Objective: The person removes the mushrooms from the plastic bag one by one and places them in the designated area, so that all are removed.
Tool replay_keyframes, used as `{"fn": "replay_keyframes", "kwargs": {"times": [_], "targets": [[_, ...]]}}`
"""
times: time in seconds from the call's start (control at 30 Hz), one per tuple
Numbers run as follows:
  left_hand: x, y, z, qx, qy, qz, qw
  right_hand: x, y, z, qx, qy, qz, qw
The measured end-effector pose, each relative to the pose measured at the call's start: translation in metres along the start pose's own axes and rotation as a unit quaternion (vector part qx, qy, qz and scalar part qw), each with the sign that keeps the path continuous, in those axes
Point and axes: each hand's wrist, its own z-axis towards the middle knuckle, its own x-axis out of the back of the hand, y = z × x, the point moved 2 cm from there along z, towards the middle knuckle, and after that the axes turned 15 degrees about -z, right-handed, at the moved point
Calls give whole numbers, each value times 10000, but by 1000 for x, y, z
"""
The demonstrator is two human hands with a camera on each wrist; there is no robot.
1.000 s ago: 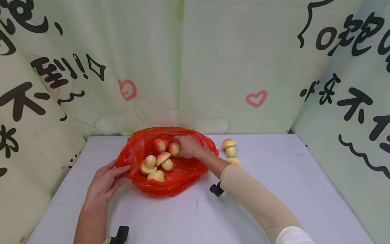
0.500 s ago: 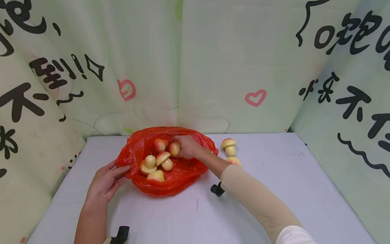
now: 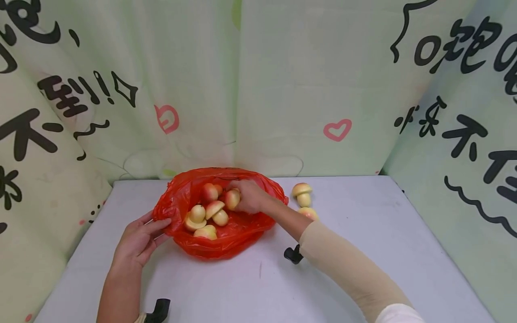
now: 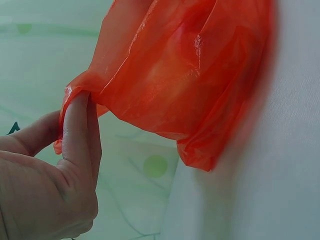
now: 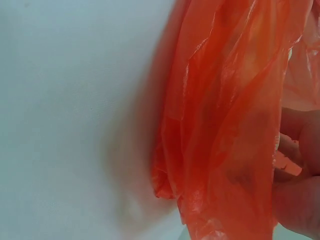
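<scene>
A red plastic bag (image 3: 226, 244) stands with its mouth wide on the table. Inside lie several cream mushrooms with pinkish caps, among them one near the middle (image 3: 215, 210). My left hand (image 3: 139, 240) pinches the bag's left rim between thumb and fingers; in the left wrist view the film (image 4: 165, 90) drapes over the fingertips. Reaching over the right rim into the bag, my right hand (image 3: 251, 197) has its fingers round a mushroom (image 3: 232, 198), whose far side they partly hide. Red film covers part of the right fingers in the right wrist view.
Two more mushrooms lie on the white table (image 3: 363, 233) right of the bag: one whole (image 3: 303, 194), one partly behind the right forearm (image 3: 308, 212). Printed curtains (image 3: 282, 89) enclose the table's back and sides.
The right hand and the mushroom at its fingers have shifted very slightly within the bag, and the right sleeve has moved a little right. The left hand keeps its hold on the rim.
</scene>
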Motion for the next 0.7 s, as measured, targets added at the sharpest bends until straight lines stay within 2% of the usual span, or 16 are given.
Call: {"fn": "replay_keyframes", "kwargs": {"times": [0.47,0.7], "targets": [[1,-3,2,30,34,33,10000,13,-5,-20,111,-7,110,9999],[0,-2,1,21,34,65,10000,26,-10,-36,369,52,218,9991]]}}
